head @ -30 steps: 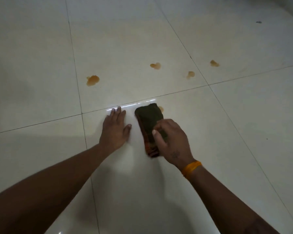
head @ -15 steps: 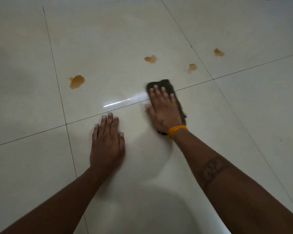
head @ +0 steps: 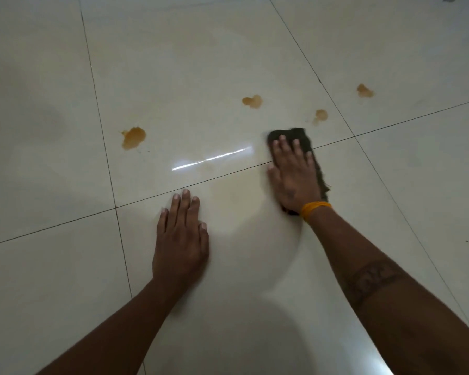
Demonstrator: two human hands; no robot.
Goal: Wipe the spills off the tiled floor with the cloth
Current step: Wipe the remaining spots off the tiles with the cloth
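**Dark cloth pressed flat on glossy cream tiles**

Two hands (head: 180, 239) rest on the tiled floor (head: 52, 171). One dark, rough-edged cloth (head: 303, 139) lies across a grout line under the right hand (head: 293, 177), whose straight fingers press it down. Left hand lies released, palm flat on bare tile. Four amber, blob-shaped spills (head: 133, 137) remain: one at ten o'clock from the cloth, three between twelve and two. One orange band (head: 315, 209) circles the right wrist.
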